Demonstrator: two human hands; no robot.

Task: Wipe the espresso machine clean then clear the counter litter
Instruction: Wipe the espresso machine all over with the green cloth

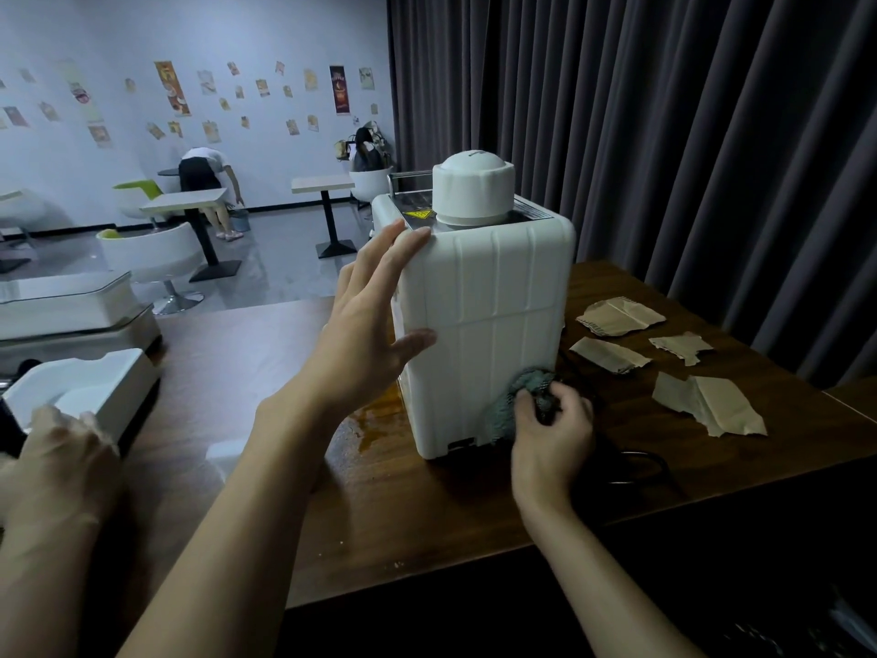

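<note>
1. Espresso machine (pixel 484 334) stands tall mid-counter (pixel 284 491), the big block (clock read from it, twelve pointing away from the person).
2. At nine, the left hand (pixel 370 325) lies flat on its side wall, forearm crossing the lane from seven.
3. At seven to eight, a brown spill (pixel 375 420) sits against its foot; past that, bare wood, open toward six.
4. At five, the right hand (pixel 550 429) grips a grey cloth (pixel 517 401) against the low corner, black cord (pixel 640 460) looping just beside.
5. At three, four paper scraps (pixel 707 403) lie apart, bare strips between.
6. Far out at nine, a white tray (pixel 95 387) closes the edge; the curtain (pixel 664 135) walls off one to two.
</note>
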